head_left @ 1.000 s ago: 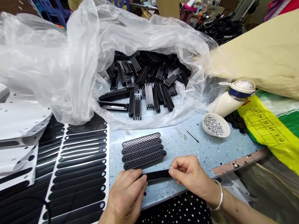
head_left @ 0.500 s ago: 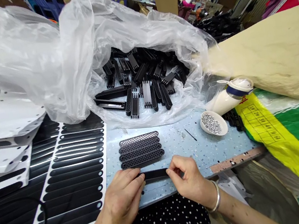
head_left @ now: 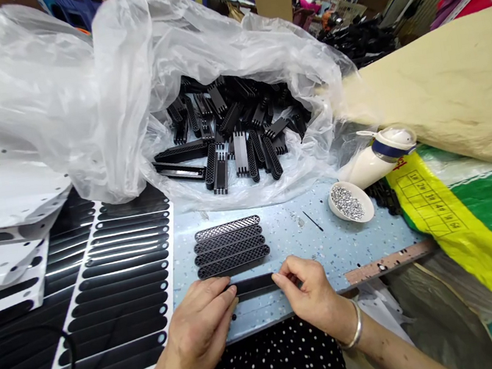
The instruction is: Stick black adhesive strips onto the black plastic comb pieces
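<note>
A long flat black strip (head_left: 255,285) lies level near the table's front edge, between my two hands. My left hand (head_left: 203,314) rests over its left end, fingers together and pressed down on it. At the right end, my right hand (head_left: 304,283) pinches the strip between thumb and forefinger. Just beyond the strip, several black lattice-patterned plastic bars (head_left: 231,245) lie side by side in a neat row. What sits under my left fingers is hidden.
A clear plastic bag (head_left: 248,199) spills loose black plastic pieces (head_left: 241,151). Left lies a sheet of black adhesive strips (head_left: 120,302). On the right are a white bowl (head_left: 368,212) of small metal parts, a white bottle (head_left: 364,170) and a thin black rod (head_left: 312,221).
Both hands keep their hold on the black strip, which looks slightly more level and a little higher in view. The rest is nearly the same, with a slight camera shift.
</note>
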`<state>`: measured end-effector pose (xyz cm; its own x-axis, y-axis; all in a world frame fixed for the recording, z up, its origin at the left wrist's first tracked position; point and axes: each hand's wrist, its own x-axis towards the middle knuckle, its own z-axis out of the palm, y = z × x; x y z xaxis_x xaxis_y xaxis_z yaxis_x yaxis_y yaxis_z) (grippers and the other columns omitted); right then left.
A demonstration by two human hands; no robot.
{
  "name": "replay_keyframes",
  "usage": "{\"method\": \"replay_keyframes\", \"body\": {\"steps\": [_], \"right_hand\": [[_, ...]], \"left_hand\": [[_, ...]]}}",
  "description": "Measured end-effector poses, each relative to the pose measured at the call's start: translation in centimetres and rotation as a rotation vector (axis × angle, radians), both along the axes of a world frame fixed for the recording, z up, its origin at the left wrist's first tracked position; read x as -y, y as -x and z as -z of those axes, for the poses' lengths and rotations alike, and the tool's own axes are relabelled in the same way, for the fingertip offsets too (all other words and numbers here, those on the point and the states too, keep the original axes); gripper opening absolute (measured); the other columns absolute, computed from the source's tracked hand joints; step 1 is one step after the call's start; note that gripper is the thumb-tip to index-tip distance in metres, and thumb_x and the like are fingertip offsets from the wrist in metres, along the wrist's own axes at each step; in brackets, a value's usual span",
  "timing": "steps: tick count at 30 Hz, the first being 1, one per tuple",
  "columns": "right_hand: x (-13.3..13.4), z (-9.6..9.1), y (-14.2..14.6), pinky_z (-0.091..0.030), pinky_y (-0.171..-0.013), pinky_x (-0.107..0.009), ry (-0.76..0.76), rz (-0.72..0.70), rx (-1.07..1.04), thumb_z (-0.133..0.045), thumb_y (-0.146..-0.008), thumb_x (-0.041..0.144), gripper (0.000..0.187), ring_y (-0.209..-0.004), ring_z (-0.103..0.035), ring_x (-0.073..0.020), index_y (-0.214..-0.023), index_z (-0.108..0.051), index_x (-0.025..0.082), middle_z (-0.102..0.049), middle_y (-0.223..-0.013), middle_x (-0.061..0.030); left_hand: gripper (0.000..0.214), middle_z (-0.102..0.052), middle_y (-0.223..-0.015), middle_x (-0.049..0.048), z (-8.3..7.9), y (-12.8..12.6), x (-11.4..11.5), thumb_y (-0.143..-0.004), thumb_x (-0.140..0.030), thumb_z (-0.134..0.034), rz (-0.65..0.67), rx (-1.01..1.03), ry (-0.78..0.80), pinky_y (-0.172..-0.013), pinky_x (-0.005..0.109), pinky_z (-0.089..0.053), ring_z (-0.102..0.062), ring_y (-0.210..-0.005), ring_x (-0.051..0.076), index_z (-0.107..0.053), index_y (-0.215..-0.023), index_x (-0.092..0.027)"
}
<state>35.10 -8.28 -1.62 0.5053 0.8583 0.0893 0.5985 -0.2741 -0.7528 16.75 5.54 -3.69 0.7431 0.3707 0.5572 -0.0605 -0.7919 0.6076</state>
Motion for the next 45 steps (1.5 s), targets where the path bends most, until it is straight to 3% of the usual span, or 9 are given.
{"method": "replay_keyframes", "body": {"steps": [5, 8, 11, 15, 22, 29, 38, 42, 45], "right_hand": [[0.5, 0.1, -0.5, -0.048, -0.057, -0.025, -0.051, 0.008, -0.114, -0.046, -0.096, 0.026, 0.025, -0.056, -0.059, -0.0136, -0.080, -0.064, 0.018, -0.063, -0.064, -0.0012], [0.4, 0.1, -0.3, -0.050, -0.056, -0.026, -0.058, -0.026, -0.160, -0.052, -0.093, 0.028, 0.021, -0.058, -0.061, -0.0143, -0.093, -0.069, 0.016, -0.067, -0.070, -0.0033], [-0.1, 0.1, 0.0, -0.045, -0.050, -0.025, -0.056, -0.039, -0.123, -0.059, -0.088, 0.026, 0.017, -0.054, -0.056, -0.0137, -0.083, -0.071, 0.016, -0.065, -0.066, -0.0030], [-0.4, 0.0, 0.1, -0.042, -0.052, -0.025, -0.030, -0.069, -0.116, -0.052, -0.091, 0.021, 0.028, -0.052, -0.054, -0.0127, -0.066, -0.064, 0.017, -0.058, -0.056, 0.0000], [-0.3, -0.5, -0.3, -0.046, -0.057, -0.024, 0.023, -0.084, -0.218, -0.045, -0.094, 0.022, 0.028, -0.056, -0.059, -0.0134, -0.077, -0.066, 0.016, -0.060, -0.060, -0.0002], [-0.2, 0.3, 0.6, -0.047, -0.052, -0.025, -0.003, -0.034, -0.155, -0.057, -0.079, 0.018, 0.009, -0.056, -0.059, -0.0150, -0.080, -0.065, 0.015, -0.064, -0.066, -0.0031], [-0.1, 0.6, -0.4, -0.049, -0.055, -0.025, 0.025, -0.021, -0.374, -0.045, -0.087, 0.020, 0.023, -0.055, -0.062, -0.0145, -0.084, -0.067, 0.015, -0.062, -0.063, -0.0015], [-0.9, 1.2, 0.6, -0.043, -0.051, -0.025, 0.023, 0.023, -0.140, -0.053, -0.091, 0.036, 0.030, -0.051, -0.053, -0.0134, -0.072, -0.065, 0.016, -0.057, -0.056, 0.0002], [-1.3, 1.7, 1.3, -0.041, -0.053, -0.027, -0.038, 0.010, 0.097, -0.058, -0.090, 0.035, 0.032, -0.053, -0.053, -0.0142, -0.065, -0.063, 0.017, -0.057, -0.059, -0.0014]], "left_hand": [[0.028, -0.071, -0.104, 0.0101, 0.0, -0.1, 0.1, -0.086, -0.003, -0.062, -0.030, 0.003, 0.006, -0.079, 0.036, -0.058, -0.068, -0.094, 0.022, -0.068, -0.110, -0.017], [0.028, -0.071, -0.104, 0.0107, 0.1, 0.0, 0.1, -0.086, -0.003, -0.063, -0.038, 0.010, -0.005, -0.080, 0.036, -0.058, -0.068, -0.094, 0.022, -0.068, -0.110, -0.015], [0.025, -0.072, -0.101, 0.0107, 0.1, -0.1, 0.1, -0.086, -0.002, -0.062, -0.037, 0.008, -0.028, -0.080, 0.035, -0.058, -0.068, -0.093, 0.022, -0.068, -0.107, -0.014], [0.025, -0.072, -0.100, 0.0110, 0.1, -0.1, 0.2, -0.086, -0.002, -0.061, -0.034, 0.022, -0.033, -0.079, 0.035, -0.058, -0.068, -0.093, 0.022, -0.069, -0.106, -0.014], [0.030, -0.071, -0.101, 0.0107, 0.8, 0.0, 0.2, -0.086, -0.001, -0.061, -0.032, 0.042, -0.022, -0.078, 0.036, -0.057, -0.067, -0.093, 0.022, -0.066, -0.111, -0.016], [0.024, -0.071, -0.098, 0.0113, 0.8, -0.1, 0.3, -0.086, -0.001, -0.060, -0.047, 0.043, -0.026, -0.077, 0.035, -0.056, -0.067, -0.090, 0.022, -0.068, -0.104, -0.014], [0.020, -0.070, -0.096, 0.0118, 0.7, -0.3, 0.1, -0.087, -0.003, -0.059, -0.065, 0.037, -0.063, -0.075, 0.034, -0.056, -0.067, -0.087, 0.022, -0.068, -0.102, -0.014], [0.020, -0.070, -0.094, 0.0118, 0.4, -0.6, 0.7, -0.088, -0.003, -0.056, -0.074, 0.037, -0.075, -0.074, 0.035, -0.056, -0.066, -0.085, 0.022, -0.067, -0.101, -0.013], [0.020, -0.070, -0.096, 0.0128, 0.1, -0.6, 1.4, -0.087, -0.002, -0.055, -0.104, 0.041, -0.074, -0.075, 0.035, -0.056, -0.067, -0.087, 0.022, -0.067, -0.099, -0.012]]}}
